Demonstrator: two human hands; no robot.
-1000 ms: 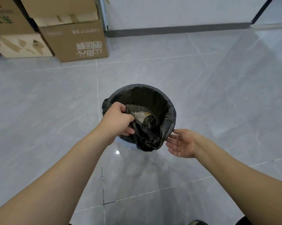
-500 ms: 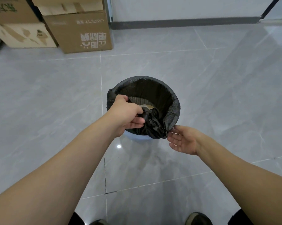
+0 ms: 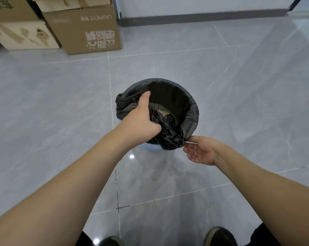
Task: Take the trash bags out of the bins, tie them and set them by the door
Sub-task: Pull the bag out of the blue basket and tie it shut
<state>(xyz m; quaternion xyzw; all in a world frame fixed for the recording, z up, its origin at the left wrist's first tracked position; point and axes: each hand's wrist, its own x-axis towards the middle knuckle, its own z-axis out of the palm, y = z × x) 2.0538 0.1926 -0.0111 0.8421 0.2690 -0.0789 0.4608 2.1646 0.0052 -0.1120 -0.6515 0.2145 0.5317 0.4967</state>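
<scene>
Nearest you, your shoes (image 3: 219, 236) just show at the bottom edge, cut off by the frame. Your right hand (image 3: 199, 150) sits at the near side of the bin (image 3: 151, 148), fingers loosely curled, fingertips touching the gathered plastic; whether they pinch it you cannot tell from here. Your left hand (image 3: 141, 119) is clenched on a bunched fold of the black trash bag (image 3: 169, 134), pulled inward off the left rim.

The bag is in the bin, which stands on the tiled floor (image 3: 239, 86); its far and right edges lie folded over the rim.

If you lift now, that far edge will probably catch, and the light bin may rise with the bag or tip. A one-sided pull could also tear the thin plastic or let the mouth sag and spill.

Only a pale scrap shows at the bottom; how full or heavy the bag is stays hidden. Most of the bin's blue wall is covered. Beyond, cardboard boxes (image 3: 82, 31) stand against the wall, cropped at the top. No door is in view.
</scene>
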